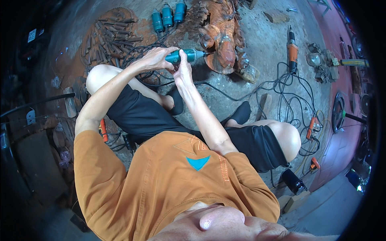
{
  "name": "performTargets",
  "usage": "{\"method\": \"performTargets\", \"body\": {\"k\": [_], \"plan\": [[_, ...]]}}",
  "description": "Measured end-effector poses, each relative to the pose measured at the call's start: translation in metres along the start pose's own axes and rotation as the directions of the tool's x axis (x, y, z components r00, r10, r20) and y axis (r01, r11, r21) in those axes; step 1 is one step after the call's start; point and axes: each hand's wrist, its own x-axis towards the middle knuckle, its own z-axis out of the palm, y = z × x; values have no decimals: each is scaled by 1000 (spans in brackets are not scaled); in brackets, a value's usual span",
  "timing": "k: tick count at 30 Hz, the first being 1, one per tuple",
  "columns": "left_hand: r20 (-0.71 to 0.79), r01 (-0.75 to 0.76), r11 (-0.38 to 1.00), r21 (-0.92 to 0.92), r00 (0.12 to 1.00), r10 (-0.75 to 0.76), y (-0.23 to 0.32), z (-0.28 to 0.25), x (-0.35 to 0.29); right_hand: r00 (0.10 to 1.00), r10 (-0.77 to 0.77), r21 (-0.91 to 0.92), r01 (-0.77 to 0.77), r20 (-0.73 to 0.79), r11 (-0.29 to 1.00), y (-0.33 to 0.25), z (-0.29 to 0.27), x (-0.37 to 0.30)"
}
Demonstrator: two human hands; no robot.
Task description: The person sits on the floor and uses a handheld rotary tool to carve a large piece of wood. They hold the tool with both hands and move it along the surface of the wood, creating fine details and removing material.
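A teal electric die grinder (pixel 185 56) lies level between my two hands, its nose toward the right. My left hand (pixel 155 59) is closed round its rear end. Beside it, my right hand (pixel 183 73) grips the body from the near side, the thumb laid up over it. The thin bit (pixel 208 53) reaches to the edge of a reddish-brown carved wood sculpture (pixel 226 40); whether the tip touches the wood I cannot tell. The sculpture lies on the floor past my feet, with curled, knobbly shapes along its sides.
Three more teal grinders (pixel 167 16) stand at the back, beside a heap of short brown wooden sticks (pixel 108 38). An orange grinder (pixel 292 56) lies at right. Black cables (pixel 281 86) tangle across the floor near my knees. A black cylinder (pixel 293 181) lies at lower right.
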Motion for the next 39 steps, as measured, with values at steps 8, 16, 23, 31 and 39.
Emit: {"method": "performTargets", "body": {"k": [8,16,23,31,39], "plan": [[-13,-2,1000,8,1000,2,-9,5,2,1000,-6,-6,6,-31,1000,2,1,1],[80,26,1000,-15,997,-25,-6,-2,-2,994,-18,24,21,-105,999,8,9,-9],[100,12,1000,-13,995,-11,-6,-5,-3,989,-1,49,8,-145,999,11,12,-12],[41,12,1000,-10,999,-12,-4,-2,-3,998,-3,-11,3,-58,1000,7,2,1],[8,9,999,33,1000,-9,1,-2,-2,1000,23,-18,-24,-12,1000,-1,2,2]]}}
